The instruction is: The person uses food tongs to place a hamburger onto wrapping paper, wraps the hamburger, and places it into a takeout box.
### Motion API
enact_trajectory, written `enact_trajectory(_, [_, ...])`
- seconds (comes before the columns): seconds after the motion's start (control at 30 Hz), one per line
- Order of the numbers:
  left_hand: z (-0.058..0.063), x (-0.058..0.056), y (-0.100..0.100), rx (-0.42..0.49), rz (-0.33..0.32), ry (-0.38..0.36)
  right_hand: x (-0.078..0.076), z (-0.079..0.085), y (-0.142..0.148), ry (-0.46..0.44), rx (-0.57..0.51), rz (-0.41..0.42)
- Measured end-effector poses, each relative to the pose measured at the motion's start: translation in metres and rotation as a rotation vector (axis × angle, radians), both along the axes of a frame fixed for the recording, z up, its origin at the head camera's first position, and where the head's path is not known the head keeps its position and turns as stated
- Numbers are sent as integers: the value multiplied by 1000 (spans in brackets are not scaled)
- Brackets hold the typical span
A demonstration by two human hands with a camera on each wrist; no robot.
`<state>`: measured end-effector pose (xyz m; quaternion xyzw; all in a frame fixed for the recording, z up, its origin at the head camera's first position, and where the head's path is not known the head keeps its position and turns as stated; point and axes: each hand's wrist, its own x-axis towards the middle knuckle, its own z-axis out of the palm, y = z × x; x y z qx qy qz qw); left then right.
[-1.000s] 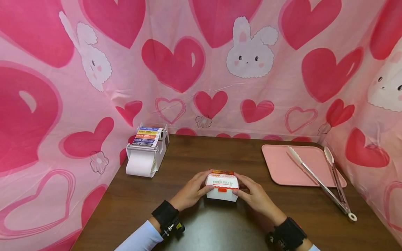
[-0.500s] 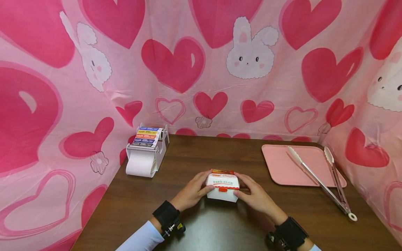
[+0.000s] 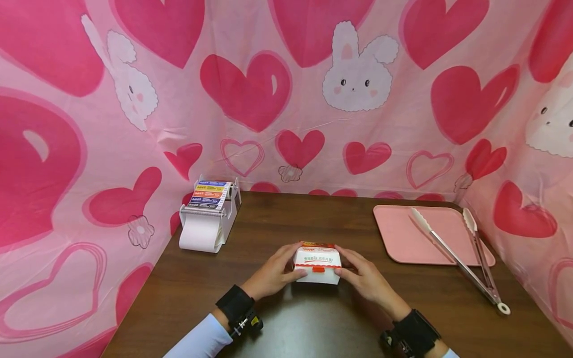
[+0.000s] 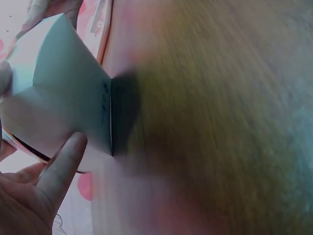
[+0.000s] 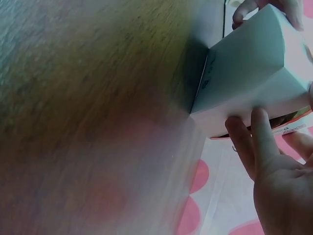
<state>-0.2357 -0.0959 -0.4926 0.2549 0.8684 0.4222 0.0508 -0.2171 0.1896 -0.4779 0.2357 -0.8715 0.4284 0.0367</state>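
Note:
A small white paper burger box [image 3: 317, 259], with red trim, printed lettering and an orange tab on its front, stands between my two hands over the middle of the table. My left hand [image 3: 276, 271] grips its left side, thumb at the front and fingers toward the back. On the right side my right hand [image 3: 366, 279] holds it in the same way. Both wrist views show the box [image 4: 73, 93] from close by, its lid folded over. Along the side in the right wrist view, a dark slit lies between lid and base, near the fingertips [image 5: 259, 117].
A label dispenser [image 3: 228, 223] with several coloured rolls and a white strip hanging down stands at the back left. At the right, metal tongs [image 3: 461, 263] lie spread across a pink tray [image 3: 394, 238]. Pink heart-and-bunny cloth [image 3: 309, 99] walls in the brown table [image 3: 286, 219].
The box's front lower edge has risen slightly in the head view, as the box tips a little. Both hands keep their grip and have hardly moved.

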Motion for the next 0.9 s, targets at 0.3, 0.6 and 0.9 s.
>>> enact_trajectory(0.3, [-2, 1, 2, 14, -1, 69, 2, 2, 2, -104, 26, 21])
enact_trajectory(0.6, [0, 3, 4, 15, -3, 72, 4, 4, -7, -93, 49, -37])
enact_trajectory(0.9, [1, 6, 8, 7, 21, 6, 9, 12, -30, -17, 181, -209])
